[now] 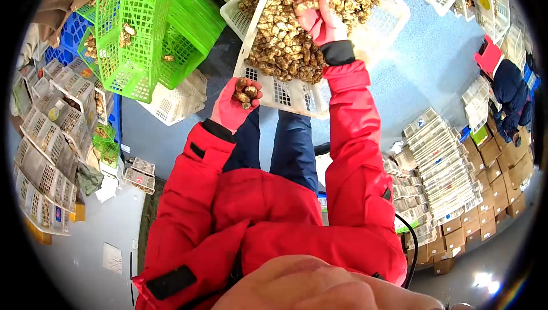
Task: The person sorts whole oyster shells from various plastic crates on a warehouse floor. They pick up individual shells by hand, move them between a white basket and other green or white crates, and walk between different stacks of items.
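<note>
A white perforated crate point(251, 53) holds a large heap of knobby brown-and-cream mushrooms point(291, 36). My right hand point(326, 25) reaches over the heap, its thumb and fingers closed on a single mushroom point(308, 5). Nearer my body, my left hand point(233, 106) is turned palm up, just left of the crate's near edge. Its fingers curl round several mushrooms point(245, 93) resting in the palm.
Green crates point(134, 47) with a few mushrooms stand left of the heap. Stacked white baskets point(54, 133) line the far left, and more white crates point(442, 161) stand right before cardboard boxes point(496, 190). Another person point(510, 96) is at the right.
</note>
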Available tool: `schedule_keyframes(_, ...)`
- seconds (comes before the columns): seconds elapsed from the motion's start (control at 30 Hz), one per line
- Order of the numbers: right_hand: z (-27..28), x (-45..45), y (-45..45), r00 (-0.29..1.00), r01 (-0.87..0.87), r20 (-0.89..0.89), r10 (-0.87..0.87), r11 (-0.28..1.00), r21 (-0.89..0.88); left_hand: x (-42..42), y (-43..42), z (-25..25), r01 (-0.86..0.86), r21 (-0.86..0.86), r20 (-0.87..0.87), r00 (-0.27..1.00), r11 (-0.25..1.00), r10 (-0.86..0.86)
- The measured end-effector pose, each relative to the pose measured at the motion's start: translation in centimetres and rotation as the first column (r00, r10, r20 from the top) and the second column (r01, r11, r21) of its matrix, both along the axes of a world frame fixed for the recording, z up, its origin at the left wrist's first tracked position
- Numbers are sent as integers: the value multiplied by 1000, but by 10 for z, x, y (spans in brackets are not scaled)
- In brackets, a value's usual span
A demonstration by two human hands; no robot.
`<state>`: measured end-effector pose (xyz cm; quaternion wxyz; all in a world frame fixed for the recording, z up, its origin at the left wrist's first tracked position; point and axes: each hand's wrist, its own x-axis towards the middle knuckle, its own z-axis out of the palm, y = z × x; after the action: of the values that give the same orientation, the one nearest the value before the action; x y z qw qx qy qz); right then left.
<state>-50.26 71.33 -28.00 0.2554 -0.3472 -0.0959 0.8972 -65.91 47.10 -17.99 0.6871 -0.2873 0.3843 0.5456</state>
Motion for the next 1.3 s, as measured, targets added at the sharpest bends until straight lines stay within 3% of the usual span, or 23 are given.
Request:
schedule_keyframes(0.13,11,2,-27,983,91,-152,-105,991,-97,9,3,0,28,57,28,999,998,-29)
schedule_keyframes(0.17,15,3,-33,991,122,-44,-125,991,-53,12,2,0,22,51,26,999,998,-23)
schedule_keyframes(0.2,14,5,-34,998,57,11,-56,998,-15,15,2,1,23,38,24,999,999,-24)
schedule_keyframes(0.27,14,12,-41,999,11,-45,-9,999,49,20,3,5,24,10,21,999,1000,-24)
schedule_keyframes(0.33,18,16,-48,984,25,-178,-23,1000,12,25,4,8,33,2,23,999,999,-33)
schedule_keyframes(0.4,27,21,-54,986,-17,-164,29,997,76,31,5,9,43,-28,19,999,999,-43)
schedule_keyframes(0.43,24,26,-57,983,-42,-177,46,999,25,33,4,11,44,-24,24,999,999,-43)
schedule_keyframes(0.47,17,29,-61,955,-36,-294,37,999,9,35,4,12,43,-19,27,999,999,-43)
schedule_keyframes(0.63,-5,46,-78,976,-43,-217,37,999,-23,40,2,13,39,34,57,998,999,-40)
schedule_keyframes(0.77,-1,59,-77,982,-180,-48,181,983,30,41,2,17,50,-7,30,998,999,-50)
schedule_keyframes(1.03,-31,57,-93,994,-94,49,95,995,-30,38,4,22,34,13,23,999,999,-34)
schedule_keyframes(1.13,-30,52,-100,863,-248,479,160,960,127,36,6,23,15,2,18,1000,1000,-15)
schedule_keyframes(1.17,-24,54,-98,840,-155,539,69,981,116,35,7,25,11,-3,13,1000,1000,-11)
schedule_keyframes(1.2,-60,65,-102,799,-192,596,-76,908,372,34,8,27,8,-8,9,1000,1000,-8)
schedule_keyframes(1.3,-46,85,-67,651,-96,727,-218,926,364,31,12,35,13,-7,-12,1000,1000,-13)
